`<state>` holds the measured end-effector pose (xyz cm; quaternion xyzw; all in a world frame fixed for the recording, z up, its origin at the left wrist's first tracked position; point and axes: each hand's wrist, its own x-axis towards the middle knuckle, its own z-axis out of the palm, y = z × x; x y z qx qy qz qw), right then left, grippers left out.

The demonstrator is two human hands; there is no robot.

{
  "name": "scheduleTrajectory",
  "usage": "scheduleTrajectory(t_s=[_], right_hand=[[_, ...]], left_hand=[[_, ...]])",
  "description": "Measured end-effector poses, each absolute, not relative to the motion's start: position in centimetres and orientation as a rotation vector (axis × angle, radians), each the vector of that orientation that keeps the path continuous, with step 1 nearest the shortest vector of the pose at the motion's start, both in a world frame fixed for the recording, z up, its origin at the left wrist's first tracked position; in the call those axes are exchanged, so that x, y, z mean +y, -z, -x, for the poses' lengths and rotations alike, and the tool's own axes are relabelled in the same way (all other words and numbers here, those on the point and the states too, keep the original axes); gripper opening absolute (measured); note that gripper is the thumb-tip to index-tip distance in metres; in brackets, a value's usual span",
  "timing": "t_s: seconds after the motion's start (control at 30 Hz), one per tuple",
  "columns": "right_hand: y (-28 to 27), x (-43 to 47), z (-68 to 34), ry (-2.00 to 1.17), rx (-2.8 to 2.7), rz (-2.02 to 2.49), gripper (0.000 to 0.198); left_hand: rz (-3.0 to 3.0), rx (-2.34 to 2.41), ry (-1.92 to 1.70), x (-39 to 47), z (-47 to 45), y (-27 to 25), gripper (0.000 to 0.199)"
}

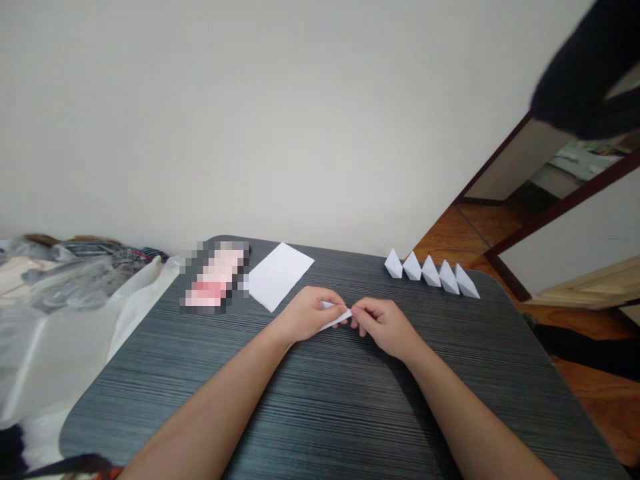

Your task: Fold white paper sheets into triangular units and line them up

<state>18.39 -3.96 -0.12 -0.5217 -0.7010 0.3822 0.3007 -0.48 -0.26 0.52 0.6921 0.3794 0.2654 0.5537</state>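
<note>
A small folded piece of white paper [336, 320] is held just above the middle of the dark table [320, 413]. My left hand [313, 313] grips its left part between thumb and fingers and hides some of it. My right hand [383, 325] pinches the pointed right end with thumb and forefinger. Beyond my left hand lies a stack or sheet of white paper [281, 277], flat on the table. Several folded white paper shapes [431, 272] stand in a row at the back right, each with a pointed top.
A blurred-out pinkish rectangular item [215, 277] lies at the back left. Past the left table edge are clear plastic bags [100, 273] and white sheeting. A pale wall [300, 133] rises behind the table. To the right are a wooden floor [450, 237] and a dark hanging shape [585, 80].
</note>
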Motion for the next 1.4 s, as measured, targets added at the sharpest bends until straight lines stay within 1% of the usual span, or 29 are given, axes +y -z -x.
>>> scheduleTrajectory(t_s=[0.43,0.7,1.0,1.13,1.4], right_hand=[[-0.03,-4.16,-17.88,-0.914,-1.912,1.347,0.020],[-0.20,-4.01,-18.13,-0.891,-1.893,1.386,0.021],[0.65,-3.93,-18.38,-0.929,-1.841,1.414,0.022],[0.68,-3.93,-18.55,-0.903,-1.839,1.407,0.022],[0.12,-3.97,-18.71,-0.850,-1.905,1.377,0.020]], left_hand=[[-1.759,0.951,-0.603,-0.27,0.53,-0.81,0.023],[-1.620,0.930,-0.582,-0.24,0.58,-0.65,0.027],[-1.630,0.935,-0.614,-0.28,0.59,-0.69,0.024],[-1.606,0.926,-0.614,-0.24,0.61,-0.46,0.027],[-1.626,0.933,-0.626,-0.24,0.59,-0.51,0.025]])
